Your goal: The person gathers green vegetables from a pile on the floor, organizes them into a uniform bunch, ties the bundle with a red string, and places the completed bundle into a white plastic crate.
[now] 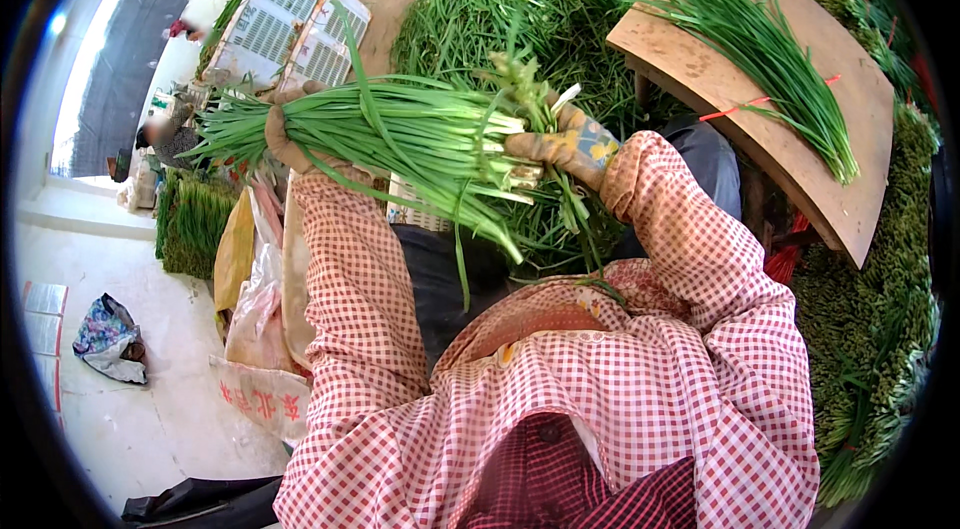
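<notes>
A thick bunch of garlic chives (400,124) lies across in front of me, leaf tips to the left and pale stem ends to the right. My left hand (284,137), in a brown glove, is wrapped round its leafy part. At the stem ends, my right hand (572,143), in a patterned glove with tan fingers, is closed on a clump of loose chive leaves (522,81) that sticks out above and below it. The right thumb touches the pale stems. A few long leaves hang from the bunch toward my lap.
A large heap of loose chives (520,4) lies ahead. On a wooden board (690,59) at the right rests another chive bunch (770,59) beside a red tie (735,112). Stacked chives (870,329) line the far right. White crates (265,14) and sacks (262,309) stand left.
</notes>
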`<state>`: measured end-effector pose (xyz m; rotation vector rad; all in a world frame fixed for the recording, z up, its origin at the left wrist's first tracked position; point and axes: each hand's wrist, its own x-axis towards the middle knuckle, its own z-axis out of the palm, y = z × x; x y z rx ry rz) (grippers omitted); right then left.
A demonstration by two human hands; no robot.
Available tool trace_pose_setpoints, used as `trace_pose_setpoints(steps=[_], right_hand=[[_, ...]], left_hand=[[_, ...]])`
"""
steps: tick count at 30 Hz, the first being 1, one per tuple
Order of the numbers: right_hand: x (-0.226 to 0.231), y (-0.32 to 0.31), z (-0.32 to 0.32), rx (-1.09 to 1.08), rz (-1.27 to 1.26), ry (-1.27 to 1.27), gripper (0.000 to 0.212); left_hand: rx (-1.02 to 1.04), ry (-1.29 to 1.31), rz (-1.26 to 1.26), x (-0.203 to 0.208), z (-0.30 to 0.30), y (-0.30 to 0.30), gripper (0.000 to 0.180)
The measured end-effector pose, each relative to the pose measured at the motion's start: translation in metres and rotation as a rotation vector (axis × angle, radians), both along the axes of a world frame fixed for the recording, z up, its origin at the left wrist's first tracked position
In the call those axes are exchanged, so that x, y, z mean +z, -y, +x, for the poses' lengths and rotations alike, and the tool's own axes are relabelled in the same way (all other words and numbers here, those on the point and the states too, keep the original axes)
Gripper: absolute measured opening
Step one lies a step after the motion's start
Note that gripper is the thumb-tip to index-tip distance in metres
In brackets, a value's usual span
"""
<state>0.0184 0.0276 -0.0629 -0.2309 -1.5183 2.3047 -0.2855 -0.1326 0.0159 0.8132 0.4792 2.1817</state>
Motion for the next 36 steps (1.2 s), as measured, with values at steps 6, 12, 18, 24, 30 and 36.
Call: trace_pose_setpoints(steps=[6, 12, 18, 24, 30, 36], right_hand=[[-0.023, 0.014, 0.006, 0.093, -0.010, -0.018, 0.046], [-0.053, -0.013, 0.043, -0.346, -0.223, 0.299, 0.024], [-0.012, -0.027, 0.002, -0.278, -0.107, 0.264, 0.037], [-0.001, -0.012, -0.071, 0.269, 0.264, -0.043, 0.033], [-0.008, -0.011, -0.064, 0.063, 1.150, 0.518, 0.031], [-0.050, -0.043, -0.012, -0.346, 0.123, 0.389, 0.038]], left_hand=[[0.000, -0.241, 0.299, -0.021, -0.009, -0.003, 0.030], [-0.018, -0.054, 0.490, 0.003, 0.004, 0.014, 0.033], [-0.244, -0.114, 0.467, 0.009, 0.028, 0.012, 0.034], [-0.207, -0.015, 0.449, 0.000, 0.035, -0.007, 0.035], [0.028, -0.137, 0.172, 0.001, 0.012, 0.004, 0.028], [0.129, -0.091, -0.126, 0.020, -0.011, 0.014, 0.022]])
